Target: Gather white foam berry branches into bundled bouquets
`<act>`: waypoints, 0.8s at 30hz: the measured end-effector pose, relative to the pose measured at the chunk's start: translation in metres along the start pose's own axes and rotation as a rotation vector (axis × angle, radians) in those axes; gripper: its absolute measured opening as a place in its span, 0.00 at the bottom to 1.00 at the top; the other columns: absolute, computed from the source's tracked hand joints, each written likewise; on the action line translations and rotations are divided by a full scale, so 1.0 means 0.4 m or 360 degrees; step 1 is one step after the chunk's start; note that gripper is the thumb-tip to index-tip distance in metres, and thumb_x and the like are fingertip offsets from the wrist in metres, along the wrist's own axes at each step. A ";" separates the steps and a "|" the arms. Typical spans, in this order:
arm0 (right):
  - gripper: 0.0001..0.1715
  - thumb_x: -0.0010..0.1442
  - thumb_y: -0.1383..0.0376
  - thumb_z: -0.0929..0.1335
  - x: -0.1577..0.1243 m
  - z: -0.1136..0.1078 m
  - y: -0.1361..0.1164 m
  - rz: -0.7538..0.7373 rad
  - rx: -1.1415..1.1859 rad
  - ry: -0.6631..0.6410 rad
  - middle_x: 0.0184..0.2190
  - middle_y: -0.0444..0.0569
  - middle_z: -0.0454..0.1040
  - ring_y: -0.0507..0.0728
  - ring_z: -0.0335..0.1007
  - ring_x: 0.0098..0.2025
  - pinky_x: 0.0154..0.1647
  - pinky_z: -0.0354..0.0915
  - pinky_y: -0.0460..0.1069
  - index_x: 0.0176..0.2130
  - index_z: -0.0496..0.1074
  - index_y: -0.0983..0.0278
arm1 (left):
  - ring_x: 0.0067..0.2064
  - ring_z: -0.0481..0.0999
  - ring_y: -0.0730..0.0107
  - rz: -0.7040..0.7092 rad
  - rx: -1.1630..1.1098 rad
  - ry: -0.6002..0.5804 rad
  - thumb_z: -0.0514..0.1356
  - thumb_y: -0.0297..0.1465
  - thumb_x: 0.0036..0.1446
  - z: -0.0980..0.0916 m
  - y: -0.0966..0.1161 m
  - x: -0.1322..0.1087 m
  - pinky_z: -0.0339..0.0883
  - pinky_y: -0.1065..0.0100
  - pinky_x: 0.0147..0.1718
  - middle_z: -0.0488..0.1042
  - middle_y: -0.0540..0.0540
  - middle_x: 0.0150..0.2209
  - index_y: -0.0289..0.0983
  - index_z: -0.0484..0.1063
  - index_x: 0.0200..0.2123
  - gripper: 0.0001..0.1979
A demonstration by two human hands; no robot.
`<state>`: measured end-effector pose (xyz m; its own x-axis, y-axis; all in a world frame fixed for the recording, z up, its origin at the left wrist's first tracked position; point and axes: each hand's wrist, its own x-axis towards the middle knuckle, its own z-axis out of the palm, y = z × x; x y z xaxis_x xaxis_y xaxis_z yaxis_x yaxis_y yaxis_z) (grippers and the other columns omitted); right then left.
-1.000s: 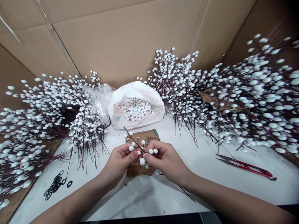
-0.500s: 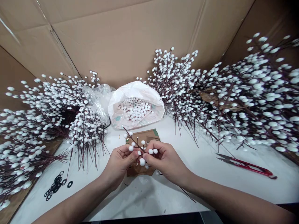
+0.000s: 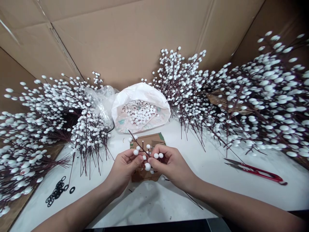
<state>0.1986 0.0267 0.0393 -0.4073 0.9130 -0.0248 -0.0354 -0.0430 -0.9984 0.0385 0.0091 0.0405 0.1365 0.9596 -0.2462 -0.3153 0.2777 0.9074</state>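
Over the middle of the table, both hands are around an artificial berry branch (image 3: 139, 144) with a dark brown stem and white berries. My right hand (image 3: 170, 162) grips its stem between thumb and fingers, close to a large white berry (image 3: 147, 166). My left hand (image 3: 125, 166) pinches at a small white berry (image 3: 144, 157) on the same branch; its fingertips partly hide what they hold. Directly below lies a flat piece of cardboard (image 3: 145, 176). A dark stem (image 3: 194, 200) sticks out below my right forearm, which hides part of it.
Behind the hands stands an open white bag (image 3: 118, 124) of loose white berries (image 3: 141, 114). Berry branches are heaped at left (image 3: 90, 129) and right (image 3: 260, 106). Black rings (image 3: 58, 190) lie at front left, red-handled thread snips (image 3: 260, 172) at right. Cardboard walls (image 3: 130, 45) enclose the table.
Hands and branch keep almost the same pose, both hands still gripping. The whole view has shifted very slightly.
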 end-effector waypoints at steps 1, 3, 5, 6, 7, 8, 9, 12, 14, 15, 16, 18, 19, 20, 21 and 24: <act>0.09 0.53 0.66 0.66 0.000 0.001 -0.002 0.0003 0.0003 0.0006 0.21 0.41 0.63 0.50 0.59 0.24 0.24 0.53 0.46 0.24 0.61 0.63 | 0.29 0.72 0.78 -0.0002 -0.0026 -0.0009 0.65 0.30 0.50 0.001 -0.001 0.000 0.65 0.76 0.31 0.76 0.49 0.27 0.33 0.76 0.30 0.06; 0.09 0.52 0.66 0.66 0.001 0.002 -0.005 0.0011 0.0008 0.0017 0.21 0.41 0.63 0.50 0.59 0.24 0.24 0.53 0.45 0.24 0.61 0.64 | 0.29 0.72 0.79 -0.0016 -0.0077 -0.0031 0.64 0.30 0.50 0.002 -0.003 0.000 0.65 0.77 0.31 0.76 0.50 0.28 0.34 0.76 0.31 0.05; 0.09 0.52 0.67 0.66 0.001 0.003 -0.007 0.0020 0.0022 0.0022 0.21 0.41 0.63 0.50 0.59 0.24 0.24 0.54 0.45 0.24 0.61 0.64 | 0.29 0.73 0.79 -0.0037 -0.0122 -0.0055 0.64 0.29 0.51 0.002 -0.005 -0.002 0.66 0.78 0.31 0.77 0.50 0.28 0.33 0.76 0.31 0.05; 0.09 0.52 0.67 0.66 0.001 0.003 -0.008 0.0024 0.0034 0.0020 0.21 0.40 0.63 0.50 0.59 0.24 0.24 0.54 0.45 0.24 0.61 0.64 | 0.29 0.73 0.79 -0.0048 -0.0145 -0.0070 0.64 0.29 0.51 0.002 -0.005 -0.002 0.66 0.78 0.31 0.77 0.49 0.28 0.33 0.76 0.31 0.04; 0.09 0.52 0.67 0.66 0.000 0.003 -0.008 0.0026 0.0045 0.0013 0.21 0.40 0.63 0.49 0.59 0.24 0.24 0.54 0.45 0.24 0.61 0.64 | 0.30 0.73 0.79 -0.0061 -0.0164 -0.0089 0.64 0.29 0.51 0.002 -0.005 -0.002 0.66 0.78 0.32 0.77 0.49 0.28 0.34 0.76 0.31 0.04; 0.08 0.52 0.68 0.66 -0.001 0.003 -0.009 0.0028 0.0059 0.0005 0.21 0.40 0.63 0.49 0.59 0.24 0.24 0.55 0.45 0.24 0.61 0.64 | 0.29 0.74 0.79 -0.0071 -0.0184 -0.0105 0.63 0.29 0.52 0.001 -0.005 -0.002 0.67 0.78 0.32 0.77 0.49 0.28 0.34 0.76 0.31 0.04; 0.08 0.52 0.67 0.66 -0.001 0.002 -0.010 0.0028 0.0070 0.0002 0.21 0.40 0.63 0.49 0.60 0.24 0.24 0.55 0.45 0.24 0.61 0.64 | 0.29 0.74 0.79 -0.0077 -0.0201 -0.0114 0.63 0.29 0.52 0.000 -0.004 -0.001 0.67 0.78 0.32 0.77 0.49 0.28 0.34 0.76 0.31 0.04; 0.09 0.52 0.67 0.66 -0.004 0.000 -0.015 0.0015 0.0081 0.0020 0.21 0.40 0.63 0.49 0.59 0.23 0.24 0.55 0.44 0.24 0.61 0.64 | 0.30 0.74 0.79 -0.0072 -0.0236 -0.0101 0.62 0.29 0.53 -0.002 -0.004 0.003 0.68 0.78 0.33 0.77 0.49 0.28 0.33 0.76 0.31 0.04; 0.09 0.52 0.67 0.66 -0.004 -0.001 -0.018 0.0017 0.0083 0.0027 0.20 0.39 0.63 0.48 0.59 0.23 0.24 0.55 0.44 0.24 0.61 0.64 | 0.30 0.75 0.79 -0.0081 -0.0248 -0.0106 0.62 0.29 0.53 -0.002 -0.004 0.004 0.68 0.78 0.33 0.77 0.49 0.28 0.33 0.76 0.31 0.05; 0.09 0.52 0.67 0.66 -0.004 -0.001 -0.019 0.0021 0.0084 0.0021 0.20 0.39 0.63 0.48 0.59 0.23 0.24 0.55 0.44 0.24 0.61 0.64 | 0.30 0.75 0.79 -0.0087 -0.0253 -0.0117 0.62 0.29 0.53 -0.001 -0.004 0.004 0.68 0.78 0.33 0.77 0.49 0.28 0.33 0.76 0.31 0.05; 0.09 0.52 0.68 0.66 -0.004 0.000 -0.020 0.0028 0.0090 0.0015 0.20 0.39 0.63 0.48 0.59 0.23 0.23 0.55 0.44 0.24 0.62 0.64 | 0.30 0.75 0.79 -0.0096 -0.0260 -0.0131 0.62 0.29 0.54 0.000 -0.004 0.004 0.68 0.78 0.33 0.77 0.49 0.28 0.33 0.76 0.31 0.05; 0.08 0.52 0.68 0.66 -0.003 0.000 -0.022 0.0040 0.0105 0.0006 0.20 0.39 0.63 0.48 0.60 0.23 0.23 0.55 0.43 0.24 0.62 0.64 | 0.30 0.74 0.79 -0.0118 -0.0283 -0.0146 0.61 0.29 0.54 0.003 -0.002 0.003 0.68 0.79 0.32 0.77 0.49 0.28 0.33 0.76 0.31 0.05; 0.08 0.52 0.68 0.66 -0.003 0.000 -0.023 0.0044 0.0111 0.0004 0.20 0.39 0.63 0.48 0.60 0.23 0.23 0.55 0.43 0.24 0.62 0.64 | 0.30 0.74 0.79 -0.0132 -0.0296 -0.0149 0.61 0.29 0.54 0.005 -0.001 0.003 0.68 0.79 0.32 0.77 0.49 0.29 0.33 0.76 0.31 0.05; 0.08 0.52 0.68 0.66 -0.002 -0.001 -0.023 0.0047 0.0114 0.0005 0.20 0.39 0.63 0.48 0.60 0.23 0.23 0.55 0.43 0.24 0.62 0.64 | 0.30 0.74 0.80 -0.0149 -0.0307 -0.0149 0.61 0.29 0.54 0.007 0.000 0.004 0.68 0.79 0.32 0.77 0.49 0.28 0.33 0.76 0.31 0.05; 0.08 0.52 0.68 0.66 -0.002 -0.001 -0.024 0.0048 0.0113 0.0006 0.20 0.39 0.63 0.48 0.60 0.23 0.23 0.55 0.43 0.24 0.62 0.64 | 0.30 0.74 0.80 -0.0166 -0.0316 -0.0146 0.61 0.29 0.54 0.008 0.001 0.004 0.68 0.79 0.31 0.77 0.49 0.28 0.33 0.76 0.31 0.05; 0.08 0.51 0.68 0.67 -0.001 -0.001 -0.024 0.0045 0.0098 0.0020 0.19 0.39 0.63 0.48 0.59 0.22 0.22 0.54 0.43 0.24 0.62 0.64 | 0.28 0.73 0.80 -0.0198 -0.0338 -0.0130 0.62 0.29 0.53 0.011 0.004 0.004 0.67 0.79 0.30 0.76 0.50 0.27 0.33 0.76 0.31 0.05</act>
<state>0.1995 0.0267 0.0487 -0.3977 0.9160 -0.0537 -0.0806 -0.0932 -0.9924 0.0423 0.0108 0.0430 0.2590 0.9129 -0.3153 -0.4806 0.4050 0.7778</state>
